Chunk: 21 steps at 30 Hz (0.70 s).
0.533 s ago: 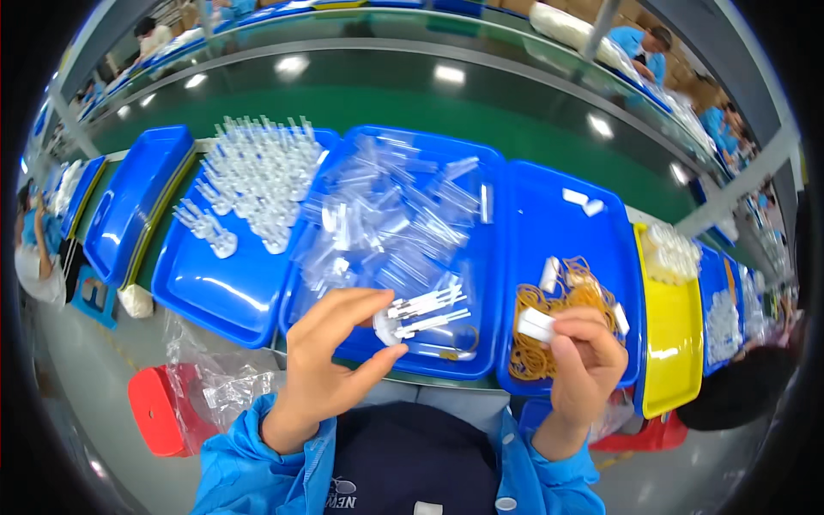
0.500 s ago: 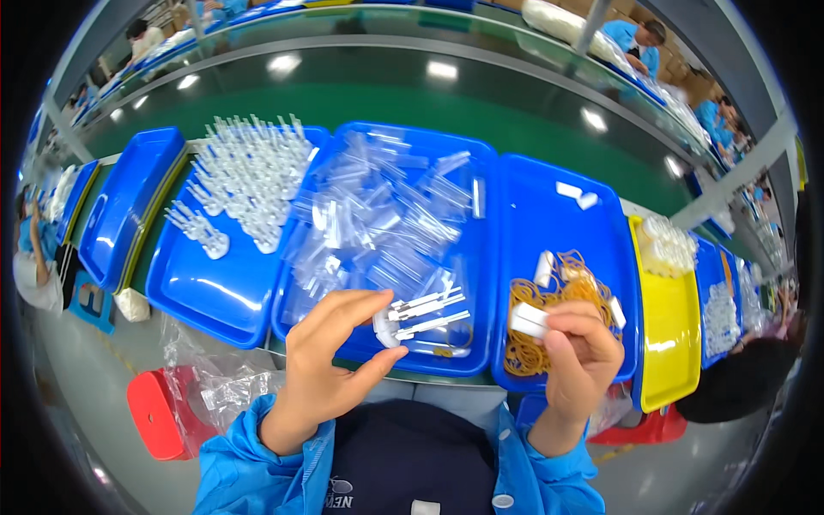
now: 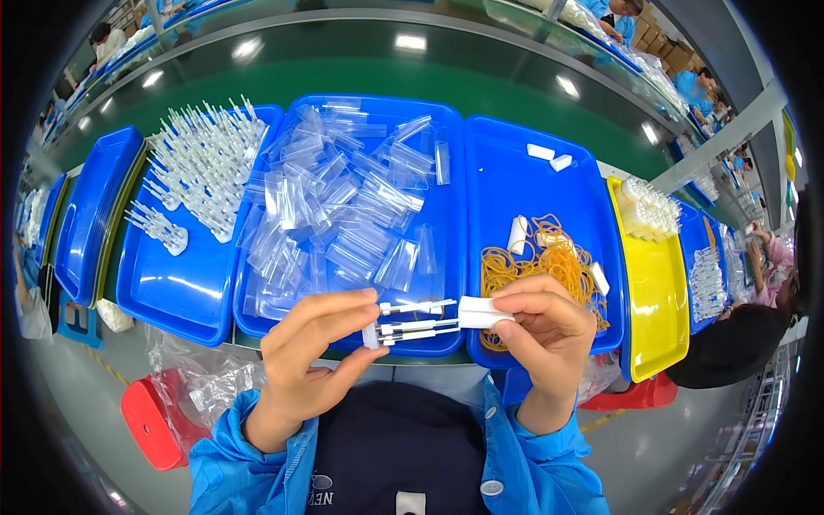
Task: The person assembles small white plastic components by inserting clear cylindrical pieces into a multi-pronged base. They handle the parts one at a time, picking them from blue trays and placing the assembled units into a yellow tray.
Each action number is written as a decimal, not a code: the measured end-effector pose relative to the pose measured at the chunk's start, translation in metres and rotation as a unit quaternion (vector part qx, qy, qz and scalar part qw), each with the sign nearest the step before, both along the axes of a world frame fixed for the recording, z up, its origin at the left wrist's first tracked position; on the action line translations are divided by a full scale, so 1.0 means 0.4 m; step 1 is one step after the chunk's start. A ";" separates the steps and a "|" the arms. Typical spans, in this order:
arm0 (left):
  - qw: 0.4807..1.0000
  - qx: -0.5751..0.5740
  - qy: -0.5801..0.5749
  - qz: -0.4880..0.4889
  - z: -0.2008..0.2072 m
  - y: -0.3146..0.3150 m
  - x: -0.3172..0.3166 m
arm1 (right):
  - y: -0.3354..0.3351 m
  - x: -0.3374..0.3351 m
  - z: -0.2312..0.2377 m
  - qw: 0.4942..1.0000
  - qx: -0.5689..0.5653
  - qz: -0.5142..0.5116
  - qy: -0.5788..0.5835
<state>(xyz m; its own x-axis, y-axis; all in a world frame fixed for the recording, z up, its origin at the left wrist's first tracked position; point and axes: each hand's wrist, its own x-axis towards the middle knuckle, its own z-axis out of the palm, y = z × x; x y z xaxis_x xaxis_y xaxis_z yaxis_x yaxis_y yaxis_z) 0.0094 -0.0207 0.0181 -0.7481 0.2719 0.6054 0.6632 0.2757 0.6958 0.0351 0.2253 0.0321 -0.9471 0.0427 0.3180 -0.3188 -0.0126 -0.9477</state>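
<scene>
My left hand (image 3: 311,356) pinches the white base of a small plastic part (image 3: 371,336) between thumb and fingertips. Several thin white-and-clear rods (image 3: 421,326) stick out from it toward the right. A short white block (image 3: 482,313), perhaps foam, is gripped by thumb and fingers of my right hand (image 3: 549,335). Its left end is right at the rod tips; whether they touch I cannot tell. Both hands are above the front of a blue tray of clear plastic sleeves (image 3: 352,206) and a blue tray with tan rubber bands (image 3: 532,266).
At left, a blue tray (image 3: 172,292) holds many upright white pronged parts (image 3: 206,163). White blocks (image 3: 541,152) lie in the rubber-band tray. A yellow tray (image 3: 657,318) is to the right. Beyond runs a green conveyor belt (image 3: 360,64). Red stools (image 3: 150,421) stand below.
My right hand has brought the white block leftward to the rod tips. The rods in my left hand have turned nearly level. The whole view has shifted slightly.
</scene>
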 end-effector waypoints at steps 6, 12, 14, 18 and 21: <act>1.000 0.005 0.005 -0.010 0.001 0.008 0.000 | 0.003 0.000 0.004 1.000 0.010 0.017 -0.012; 1.000 0.009 -0.011 -0.021 -0.011 0.026 0.004 | -0.010 0.007 0.016 0.997 0.083 0.004 0.006; 0.999 0.012 -0.015 -0.026 -0.012 0.027 0.004 | -0.008 0.005 0.019 0.991 0.129 0.003 0.027; 0.999 0.012 -0.015 -0.034 -0.014 0.030 0.003 | -0.006 -0.001 0.023 0.983 0.176 0.005 0.055; 1.000 0.015 -0.003 -0.027 -0.025 0.042 0.005 | -0.011 -0.002 0.029 0.981 0.181 0.005 0.064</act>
